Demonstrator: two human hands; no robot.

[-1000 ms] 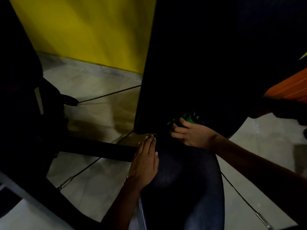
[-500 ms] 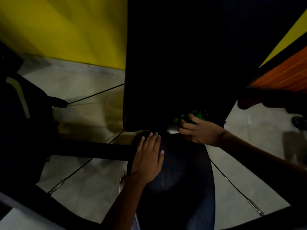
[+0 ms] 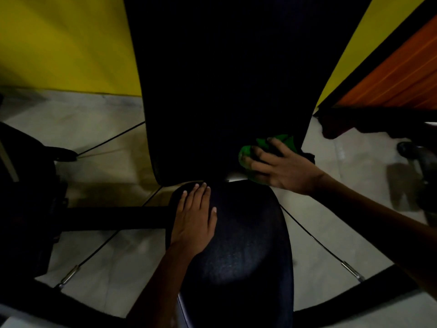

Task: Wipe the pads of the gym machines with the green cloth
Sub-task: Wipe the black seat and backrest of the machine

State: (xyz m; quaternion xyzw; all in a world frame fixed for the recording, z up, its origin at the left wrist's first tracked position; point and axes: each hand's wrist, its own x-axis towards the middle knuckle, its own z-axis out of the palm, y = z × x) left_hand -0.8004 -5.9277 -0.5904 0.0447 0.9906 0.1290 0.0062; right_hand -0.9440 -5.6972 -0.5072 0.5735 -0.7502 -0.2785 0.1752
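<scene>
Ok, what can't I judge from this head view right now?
- Tall black back pad: too dark for dirt or wiped streaks; top cut off.
- Crumpled green cloth: mostly under the right hand.
- Black seat pad: the part under the flat left hand, and its near end, cut off.

- The green cloth is bright green and crumpled into a bunch, pressed against the lower right corner of the back pad. Most of it is covered by the fingers lying over it; folds show above and to the left of them.
- The back pad is a tall black upholstered panel, standing nearly upright and widening toward the top of the view. Its surface is too dark to show detail.
- The seat pad is black with a fine grain and a dull sheen, lying flat just below the back pad's lower edge, its rounded front end near that edge.
</scene>
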